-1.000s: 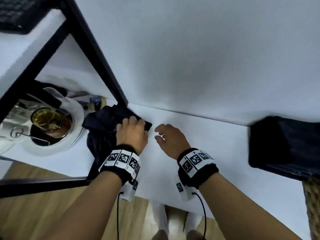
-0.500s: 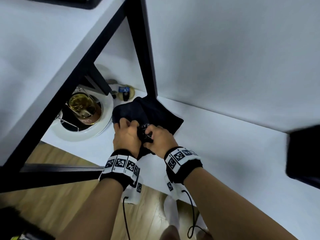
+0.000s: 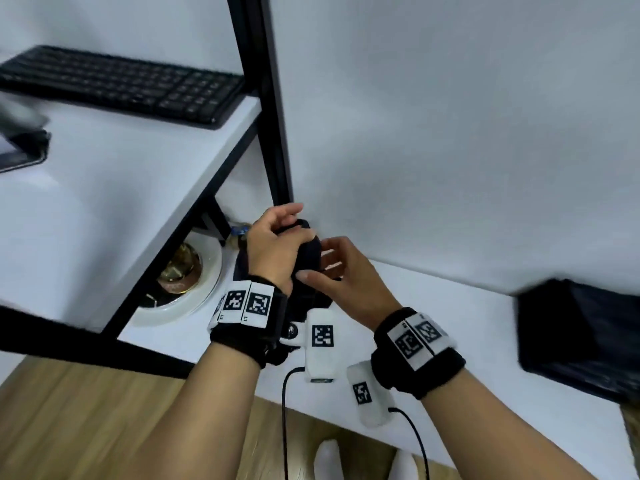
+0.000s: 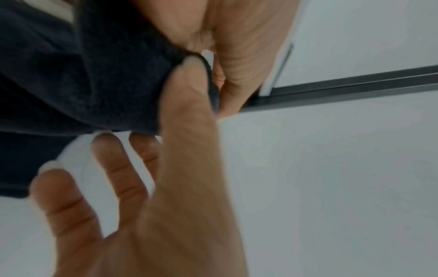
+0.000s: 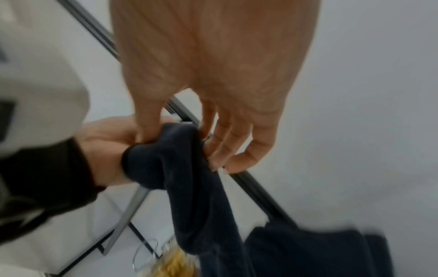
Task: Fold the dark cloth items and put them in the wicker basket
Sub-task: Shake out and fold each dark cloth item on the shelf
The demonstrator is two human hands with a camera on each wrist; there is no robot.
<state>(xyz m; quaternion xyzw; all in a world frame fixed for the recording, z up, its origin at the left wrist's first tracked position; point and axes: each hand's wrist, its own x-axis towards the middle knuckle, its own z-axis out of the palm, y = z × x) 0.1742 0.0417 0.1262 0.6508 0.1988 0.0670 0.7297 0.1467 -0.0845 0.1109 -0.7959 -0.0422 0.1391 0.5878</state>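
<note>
Between my two hands a dark navy cloth (image 3: 308, 261) is held up off the white table (image 3: 450, 327), close to the black shelf post. My left hand (image 3: 294, 226) grips its upper edge, and the finger pinching the hem shows in the left wrist view on the cloth (image 4: 83, 78). My right hand (image 3: 317, 268) pinches the same edge with thumb and fingers. In the right wrist view the cloth (image 5: 199, 187) hangs down in a bunched fold from the right hand (image 5: 180, 133). Another dark cloth pile (image 3: 581, 341) sits at the far right on the wicker basket (image 3: 631, 424), only a sliver of which shows.
A black shelf frame (image 3: 270, 116) stands just behind my hands. Its upper shelf carries a black keyboard (image 3: 121, 84) and a dark device (image 3: 20, 150). Under the shelf lies a white plate (image 3: 207, 292) with a gold object. Wooden floor and white-socked feet (image 3: 332, 459) are below.
A second ago my left hand lay on the cloth on the table and my right hand was free. Both hands then took hold of it and have lifted it up toward the shelf post.
</note>
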